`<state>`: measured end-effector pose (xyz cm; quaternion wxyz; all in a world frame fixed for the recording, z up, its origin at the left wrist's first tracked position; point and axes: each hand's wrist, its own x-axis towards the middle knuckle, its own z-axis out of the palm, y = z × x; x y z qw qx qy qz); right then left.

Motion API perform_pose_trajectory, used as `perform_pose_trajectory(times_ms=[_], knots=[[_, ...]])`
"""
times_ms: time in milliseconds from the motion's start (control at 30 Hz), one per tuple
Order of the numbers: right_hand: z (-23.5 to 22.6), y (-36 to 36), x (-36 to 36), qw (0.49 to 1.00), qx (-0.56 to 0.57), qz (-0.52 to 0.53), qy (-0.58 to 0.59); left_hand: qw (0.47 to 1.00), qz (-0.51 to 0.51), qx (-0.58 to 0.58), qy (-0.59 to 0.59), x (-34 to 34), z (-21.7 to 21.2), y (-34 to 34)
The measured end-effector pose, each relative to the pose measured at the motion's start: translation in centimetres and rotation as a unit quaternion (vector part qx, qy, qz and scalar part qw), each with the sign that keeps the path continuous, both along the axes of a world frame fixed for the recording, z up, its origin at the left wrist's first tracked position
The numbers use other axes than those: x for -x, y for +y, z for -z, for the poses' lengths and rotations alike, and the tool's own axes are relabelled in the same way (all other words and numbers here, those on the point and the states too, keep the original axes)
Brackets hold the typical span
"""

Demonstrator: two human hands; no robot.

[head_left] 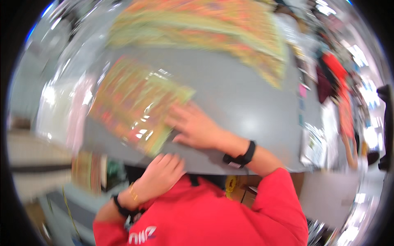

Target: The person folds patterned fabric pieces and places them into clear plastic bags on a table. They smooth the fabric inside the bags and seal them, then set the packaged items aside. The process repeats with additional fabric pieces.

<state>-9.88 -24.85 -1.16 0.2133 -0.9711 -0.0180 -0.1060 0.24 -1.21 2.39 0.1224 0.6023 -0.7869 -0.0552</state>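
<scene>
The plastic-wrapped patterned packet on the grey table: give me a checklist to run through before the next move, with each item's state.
1. Right hand flat on the plastic-wrapped patterned packet: ok.
2. Left hand at the near edge of the grey table, off the packet: ok.
3. Packet fully on the table: cannot tell, blurred.
4. Packet apart from the patterned fabric pile: ok.
5. Wrap intact: cannot tell.

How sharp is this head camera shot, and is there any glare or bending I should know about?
Head view: motion blur smears everything, worst on the patterned sheets at the top; glare streaks cross the clear-wrapped packet under the right hand; the grey table carries a soft highlight; fisheye bends its edges, with black corners.
</scene>
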Motion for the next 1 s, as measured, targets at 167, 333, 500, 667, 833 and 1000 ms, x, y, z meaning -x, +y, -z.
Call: perform_pose_trajectory(times_ms=[167,333,500,667,833,1000], knots=[[0.3,-12.4,10.5,0.962,-0.069,0.261,0.023,0.997,0.051,0.041,0.046,-1.1,0.2,-2.6],[1.2,-33.3,21.2,0.785,0.064,0.614,-0.058,0.996,0.084,0.038,0.011,-1.5,5.3,-1.6],[4.3,-47.2,24.3,0.722,0.174,0.670,-0.024,0.987,0.122,0.011,-0.105,-3.9,10.5,2.4],[5.9,-52.8,22.5,0.686,0.203,0.697,0.046,0.990,0.106,-0.049,-0.080,-4.2,10.1,4.0],[-1.0,-50.4,23.2,0.704,-0.045,0.672,-0.225,0.993,0.073,-0.091,-0.029,-3.2,8.6,2.9],[-14.2,-39.6,22.7,0.797,-0.262,0.479,-0.260,0.985,0.170,-0.013,0.033,-4.3,3.7,-2.6]])
